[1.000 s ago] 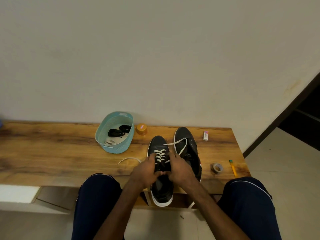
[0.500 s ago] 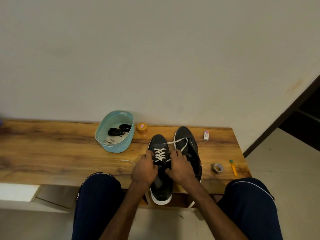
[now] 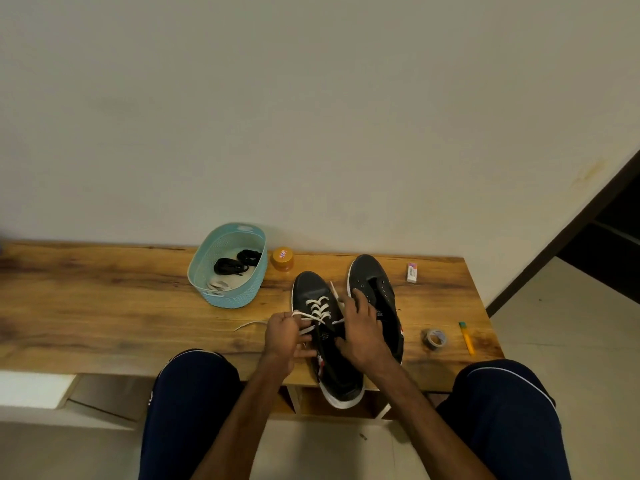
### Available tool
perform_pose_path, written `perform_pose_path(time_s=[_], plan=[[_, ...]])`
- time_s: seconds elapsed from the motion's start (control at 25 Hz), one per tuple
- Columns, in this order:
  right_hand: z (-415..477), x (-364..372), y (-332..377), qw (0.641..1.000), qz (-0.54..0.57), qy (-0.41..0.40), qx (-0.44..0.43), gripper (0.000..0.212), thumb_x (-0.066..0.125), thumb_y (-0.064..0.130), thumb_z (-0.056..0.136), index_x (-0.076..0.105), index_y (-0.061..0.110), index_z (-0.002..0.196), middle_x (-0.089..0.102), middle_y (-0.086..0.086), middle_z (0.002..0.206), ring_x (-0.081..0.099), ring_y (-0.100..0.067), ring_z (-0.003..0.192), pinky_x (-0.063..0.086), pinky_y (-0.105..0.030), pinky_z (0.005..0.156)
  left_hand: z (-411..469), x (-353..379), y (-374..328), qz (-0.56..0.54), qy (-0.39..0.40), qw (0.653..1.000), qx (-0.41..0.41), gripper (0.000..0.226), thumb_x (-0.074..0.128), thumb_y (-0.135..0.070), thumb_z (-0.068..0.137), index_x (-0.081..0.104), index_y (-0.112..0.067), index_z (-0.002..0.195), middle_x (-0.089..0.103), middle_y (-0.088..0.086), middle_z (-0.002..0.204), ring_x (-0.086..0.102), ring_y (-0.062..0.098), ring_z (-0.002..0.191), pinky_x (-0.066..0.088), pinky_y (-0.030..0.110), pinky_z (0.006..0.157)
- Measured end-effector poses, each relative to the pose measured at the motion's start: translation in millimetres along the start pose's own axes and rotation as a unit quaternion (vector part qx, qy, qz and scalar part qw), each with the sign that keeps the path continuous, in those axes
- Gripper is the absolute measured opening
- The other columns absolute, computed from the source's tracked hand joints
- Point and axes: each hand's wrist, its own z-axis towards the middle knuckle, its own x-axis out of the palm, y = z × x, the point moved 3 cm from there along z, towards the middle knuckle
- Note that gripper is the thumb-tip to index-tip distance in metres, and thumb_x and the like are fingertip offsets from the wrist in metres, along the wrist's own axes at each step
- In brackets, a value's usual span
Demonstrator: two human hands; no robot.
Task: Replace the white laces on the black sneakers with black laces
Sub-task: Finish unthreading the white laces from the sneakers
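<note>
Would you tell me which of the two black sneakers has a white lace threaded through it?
The sneaker nearer the blue basket: its white lace crosses in rows, while the other sneaker shows bare eyelets.

The person wears dark navy trousers [image 3: 187, 403]; both legs show below the table's [image 3: 104, 306] near edge. The cloth is smooth and plain, with soft folds over the knees. Thin white piping [image 3: 519, 375] curves over the right knee and down the outer side, and a fainter line of the same kind arcs over the left knee. A small pale mark [image 3: 151, 396] sits on the left leg's outer side. Both forearms [image 3: 242, 410] are bare down to the left hand [image 3: 285, 336] and right hand [image 3: 363, 336].
</note>
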Motion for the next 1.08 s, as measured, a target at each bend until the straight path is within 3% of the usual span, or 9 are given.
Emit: perform_pose_path(time_s=[0.12,0.24,0.48,0.56,0.68,0.8,0.88,0.96,1.08], plan=[[3.0,-1.8,-3.2,1.0,-0.005,0.008,0.0,0.09,0.073,0.011,0.082,0.02,0.02,0.154,0.011,-0.01,0.162,0.018,-0.033,0.148,0.029,-0.05,0.117,-4.3,-6.7,-7.3,0.122,-0.005,0.99,0.075,0.017,0.046,-0.007,0.098,0.056,-0.014,0.11,0.067,0.01,0.113,0.064,0.023,0.089,0.055,0.034,0.065],[1.4,-1.6,-2.3,1.0,-0.003,-0.021,-0.013,0.081,0.074,0.009,0.079,0.031,0.019,0.146,0.032,-0.007,0.145,0.037,-0.026,0.133,0.042,-0.04,0.109,-16.8,-2.9,-14.6,0.486,-0.045,0.809,0.327,0.028,0.061,-0.019,0.093,0.055,-0.023,0.121,0.057,-0.006,0.122,0.057,0.013,0.105,0.048,0.027,0.077],[0.7,-6.6,-0.3,0.999,0.031,-0.022,-0.024,0.033,0.069,0.023,0.09,0.048,0.018,0.116,0.056,-0.002,0.117,0.06,-0.02,0.103,0.054,-0.036,0.09,-20.6,11.3,-17.5,0.563,-0.069,0.742,0.358,0.017,0.054,-0.033,0.098,0.063,-0.03,0.113,0.065,-0.009,0.113,0.062,0.011,0.097,0.05,0.026,0.075],[-0.4,-7.7,2.1,0.999,-0.008,-0.026,-0.045,0.026,0.063,0.026,0.095,0.055,0.015,0.117,0.058,-0.003,0.117,0.061,-0.02,0.103,0.053,-0.035,0.089,-26.3,11.5,-21.1,0.493,-0.096,0.786,0.36,0.016,0.054,-0.03,0.099,0.067,-0.029,0.109,0.068,-0.009,0.107,0.063,0.009,0.091,0.044,0.022,0.065],[1.7,-10.9,-0.9,0.999,0.001,-0.041,-0.028,0.017,0.058,0.025,0.097,0.058,0.014,0.109,0.06,-0.004,0.11,0.061,-0.02,0.095,0.049,-0.029,0.078,-20.6,-11.1,-25.5,0.129,-0.196,0.937,0.258,0.014,0.052,-0.024,0.1,0.065,-0.023,0.105,0.069,0.0,0.104,0.062,0.013,0.086,0.047,0.027,0.064],[2.4,-10.9,-2.8,0.999,-0.002,-0.045,-0.022,0.015,0.057,0.024,0.097,0.058,0.013,0.108,0.06,-0.004,0.109,0.061,-0.019,0.093,0.049,-0.029,0.077,-9.1,-35.9,-28.1,-0.19,-0.23,0.949,0.101,0.016,0.048,-0.021,0.103,0.061,-0.014,0.108,0.064,0.005,0.102,0.06,0.023,0.091,0.055,0.047,0.083],[1.9,-11.0,-1.7,0.999,0.0,-0.045,-0.028,0.015,0.057,0.024,0.097,0.057,0.014,0.108,0.059,-0.004,0.108,0.06,-0.018,0.092,0.046,-0.026,0.074,-9.2,-39.6,-40.0,0.0,-0.213,0.948,0.238,0.016,0.054,-0.022,0.1,0.063,-0.013,0.109,0.063,0.002,0.103,0.062,0.024,0.097,0.054,0.043,0.082],[1.8,-10.9,-0.1,0.998,-0.002,-0.041,-0.04,0.015,0.057,0.023,0.097,0.057,0.013,0.108,0.059,-0.004,0.108,0.059,-0.018,0.09,0.041,-0.024,0.072,-22.2,-18.7,-41.6,0.32,-0.117,0.837,0.428,0.019,0.058,-0.027,0.097,0.064,-0.021,0.113,0.06,-0.006,0.115,0.059,0.014,0.104,0.051,0.03,0.081],[-0.2,-11.3,1.4,0.998,-0.003,-0.039,-0.043,0.014,0.058,0.022,0.097,0.056,0.013,0.108,0.059,-0.004,0.107,0.06,-0.018,0.09,0.045,-0.026,0.073,-29.4,14.1,-18.4,0.568,-0.016,0.711,0.414,0.03,0.055,-0.037,0.097,0.057,-0.03,0.127,0.053,-0.012,0.128,0.053,0.008,0.111,0.049,0.024,0.083]])
